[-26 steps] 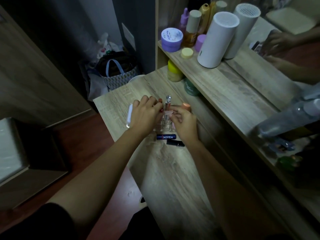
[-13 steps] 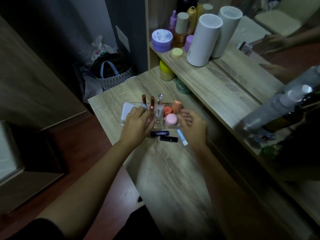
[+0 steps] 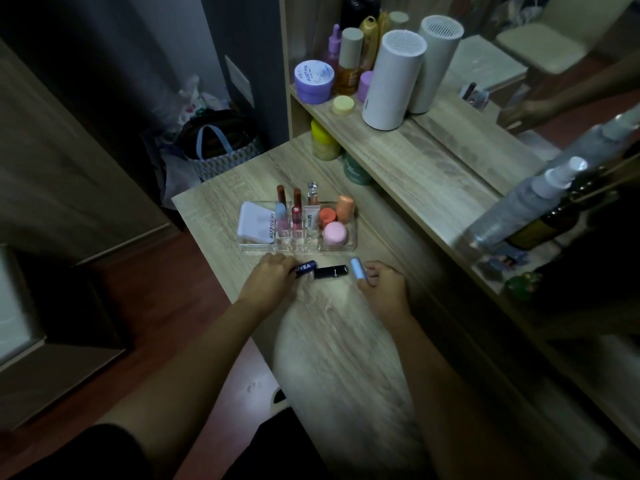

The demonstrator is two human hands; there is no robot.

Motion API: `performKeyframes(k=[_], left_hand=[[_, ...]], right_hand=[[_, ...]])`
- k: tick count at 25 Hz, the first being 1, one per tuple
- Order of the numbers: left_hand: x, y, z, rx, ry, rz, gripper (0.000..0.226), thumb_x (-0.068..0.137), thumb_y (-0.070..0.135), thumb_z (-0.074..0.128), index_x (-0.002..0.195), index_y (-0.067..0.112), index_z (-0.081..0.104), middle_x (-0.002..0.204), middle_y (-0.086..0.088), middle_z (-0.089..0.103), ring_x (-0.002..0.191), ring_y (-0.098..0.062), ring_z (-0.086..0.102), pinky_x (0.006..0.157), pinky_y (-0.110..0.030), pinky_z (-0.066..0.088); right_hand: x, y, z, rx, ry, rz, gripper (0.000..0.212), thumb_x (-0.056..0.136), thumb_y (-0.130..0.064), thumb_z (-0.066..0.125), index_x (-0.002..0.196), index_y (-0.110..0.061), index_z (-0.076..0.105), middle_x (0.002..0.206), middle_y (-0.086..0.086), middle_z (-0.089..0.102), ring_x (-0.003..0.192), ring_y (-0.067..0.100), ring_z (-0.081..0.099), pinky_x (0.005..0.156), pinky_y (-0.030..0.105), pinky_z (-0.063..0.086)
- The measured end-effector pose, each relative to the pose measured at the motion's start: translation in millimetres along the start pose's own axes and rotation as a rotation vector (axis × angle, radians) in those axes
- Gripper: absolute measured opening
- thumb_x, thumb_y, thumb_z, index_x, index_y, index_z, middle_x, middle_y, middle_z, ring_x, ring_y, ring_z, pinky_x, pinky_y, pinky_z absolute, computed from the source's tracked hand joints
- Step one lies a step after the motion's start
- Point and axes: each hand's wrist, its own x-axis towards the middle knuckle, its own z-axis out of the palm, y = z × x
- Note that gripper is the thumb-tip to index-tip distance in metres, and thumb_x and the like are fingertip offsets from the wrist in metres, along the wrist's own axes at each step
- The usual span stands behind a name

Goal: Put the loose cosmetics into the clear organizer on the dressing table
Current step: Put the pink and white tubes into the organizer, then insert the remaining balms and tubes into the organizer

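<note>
Left hand (image 3: 268, 277) palm-down on desk (image 3: 332, 341), grip pinching Nivea stick (image 3: 305, 268). Right hand (image 3: 382, 285) curled, grip pinching blue tube (image 3: 357, 268).

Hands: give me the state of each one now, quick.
Left hand: fingers closed on the dark blue Nivea lip balm, which lies on the table.
Right hand: fingers curled at the light blue tube; a firm hold cannot be told.
</note>
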Motion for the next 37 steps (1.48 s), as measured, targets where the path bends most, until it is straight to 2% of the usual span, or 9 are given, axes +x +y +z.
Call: performKeyframes(k=[4,7,11,14,18,21,24,28,37], left_hand=[[-16.1,-3.3,1.9,-0.049,-0.024,-0.06,0.013,0.079,0.01,0.063,0.089,0.002,0.059,0.087,-0.022,0.065,0.082,-0.038,0.059,0.066,-0.037,0.042],[-18.9,-2.4,3.2,-0.151,-0.038,-0.148,0.027,0.079,0.018,0.067,0.102,0.008,0.058,0.093,-0.013,0.07,0.085,-0.031,0.064,0.069,-0.032,0.043],[-16.5,3.3,-8.0,-0.492,0.124,-0.322,0.031,0.072,0.022,0.074,0.101,0.017,0.063,0.076,0.009,0.062,0.064,-0.003,0.057,0.059,-0.006,0.04],[-7.0,4.6,-21.9,-0.578,0.256,-0.34,0.021,0.069,0.015,0.073,0.086,0.016,0.062,0.07,0.009,0.062,0.061,-0.001,0.058,0.054,0.0,0.041],[8.9,2.0,-35.5,-0.58,0.354,-0.344,0.02,0.074,0.016,0.073,0.089,0.012,0.06,0.077,0.003,0.066,0.065,-0.009,0.061,0.054,-0.001,0.042],[19.8,-3.3,-39.3,-0.536,0.412,-0.33,0.019,0.075,0.014,0.072,0.091,0.009,0.062,0.078,0.001,0.066,0.068,-0.009,0.058,0.059,0.004,0.038],[28.1,-10.4,-37.3,-0.518,0.405,-0.33,0.021,0.077,0.01,0.07,0.096,0.007,0.063,0.087,-0.008,0.072,0.075,-0.013,0.062,0.062,-0.005,0.04],[31.6,-15.0,-30.8,-0.438,0.36,-0.306,0.023,0.078,0.011,0.068,0.1,0.005,0.065,0.092,-0.013,0.073,0.084,-0.024,0.067,0.077,-0.03,0.051],[36.2,-16.0,-14.7,-0.318,0.28,-0.283,0.021,0.083,0.011,0.062,0.102,0.003,0.065,0.098,-0.016,0.069,0.085,-0.027,0.064,0.075,-0.031,0.047]], right_hand=[[-8.8,4.3,1.3,0.043,-0.024,0.052,0.032,0.083,-0.002,0.065,0.115,0.0,0.064,0.109,0.016,0.072,0.096,0.025,0.068,0.079,0.023,0.05],[-14.7,1.7,-1.0,0.161,0.038,0.055,0.035,0.082,-0.002,0.065,0.116,-0.001,0.064,0.109,0.015,0.072,0.09,0.021,0.067,0.075,0.022,0.049],[-17.6,-20.1,4.9,0.393,0.054,-0.019,0.037,0.08,-0.009,0.07,0.116,-0.013,0.065,0.094,-0.005,0.073,0.076,-0.002,0.065,0.066,0.01,0.049],[-9.8,-46.5,17.6,0.515,-0.022,-0.086,0.033,0.077,-0.011,0.074,0.109,-0.017,0.067,0.084,-0.018,0.067,0.077,-0.005,0.066,0.07,0.014,0.052],[6.8,-74.1,36.5,0.538,0.011,-0.166,0.027,0.076,-0.012,0.076,0.098,-0.022,0.063,0.087,-0.004,0.069,0.078,0.006,0.067,0.069,0.011,0.053],[19.2,-85.9,51.9,0.426,0.087,-0.226,0.028,0.076,-0.012,0.076,0.102,-0.015,0.064,0.095,0.0,0.067,0.076,-0.006,0.063,0.065,0.0,0.05],[27.8,-90.5,65.1,0.377,0.092,-0.277,0.027,0.076,-0.005,0.075,0.101,-0.01,0.065,0.087,-0.007,0.066,0.07,-0.015,0.061,0.064,-0.001,0.049],[29.1,-88.7,76.7,0.299,0.057,-0.29,0.028,0.078,-0.003,0.072,0.103,-0.011,0.064,0.098,0.005,0.072,0.079,0.004,0.063,0.071,0.014,0.052],[26.4,-92.0,76.0,0.132,0.045,-0.306,0.026,0.081,0.004,0.065,0.106,-0.003,0.065,0.104,0.015,0.071,0.091,0.025,0.067,0.084,0.039,0.056]])
